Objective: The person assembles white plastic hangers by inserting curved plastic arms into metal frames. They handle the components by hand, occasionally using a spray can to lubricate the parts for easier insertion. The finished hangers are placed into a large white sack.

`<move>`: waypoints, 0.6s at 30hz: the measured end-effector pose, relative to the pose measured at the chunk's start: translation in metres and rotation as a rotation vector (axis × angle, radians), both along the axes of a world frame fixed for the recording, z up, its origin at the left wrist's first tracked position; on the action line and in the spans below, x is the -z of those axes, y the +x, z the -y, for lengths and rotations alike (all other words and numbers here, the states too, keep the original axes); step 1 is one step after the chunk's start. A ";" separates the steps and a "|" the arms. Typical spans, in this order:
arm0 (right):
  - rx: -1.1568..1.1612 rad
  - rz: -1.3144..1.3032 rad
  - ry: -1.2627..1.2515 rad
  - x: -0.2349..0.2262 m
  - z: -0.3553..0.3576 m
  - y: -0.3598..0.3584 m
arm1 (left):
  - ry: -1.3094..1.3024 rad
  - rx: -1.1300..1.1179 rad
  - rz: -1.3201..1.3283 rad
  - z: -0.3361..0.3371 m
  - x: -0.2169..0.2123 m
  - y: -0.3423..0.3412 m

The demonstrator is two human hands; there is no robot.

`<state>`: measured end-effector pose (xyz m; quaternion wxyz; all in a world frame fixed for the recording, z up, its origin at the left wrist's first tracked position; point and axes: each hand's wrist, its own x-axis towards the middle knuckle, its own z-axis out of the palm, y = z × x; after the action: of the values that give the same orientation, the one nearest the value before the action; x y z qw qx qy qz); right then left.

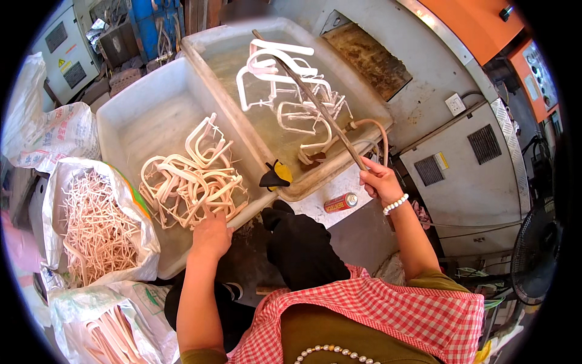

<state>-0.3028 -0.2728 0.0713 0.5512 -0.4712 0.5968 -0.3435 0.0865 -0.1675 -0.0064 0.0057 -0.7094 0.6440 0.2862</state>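
My right hand (382, 185) is closed around the end of a long, thin rod (321, 108). The rod slants away to the far left across the water-filled tub (376, 115), over several pale, bent plastic pieces (276, 67) with thin branching stems. My left hand (212, 233) reaches over the near edge of the left tub (121, 112). Its fingers are bent and closed at the near side of a tangled heap of pinkish, hooked plastic pieces (194, 173); the fingertips are partly hidden among them.
A sack (100, 224) of thin pink sticks stands left, with another bag (127, 321) of longer strips nearer me. A black and yellow object (277, 176) sits on the tubs' rim. A spray can (341, 202) lies near my right hand. A hose (379, 127) enters the water; a fan (536, 252) stands right.
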 end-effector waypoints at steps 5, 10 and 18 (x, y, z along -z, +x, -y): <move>-0.073 -0.024 -0.088 -0.031 -0.021 -0.010 | 0.012 0.007 0.011 0.001 0.001 -0.002; -0.264 -0.081 -0.085 -0.054 -0.034 -0.014 | -0.047 0.037 -0.004 0.003 0.009 -0.006; -0.652 -0.823 -0.447 -0.052 -0.026 -0.003 | -0.194 0.032 -0.018 -0.002 0.021 -0.008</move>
<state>-0.3059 -0.2467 0.1234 0.2377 -0.8312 0.4989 -0.0614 0.0788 -0.1657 -0.0273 -0.0643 -0.6936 0.6800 0.2287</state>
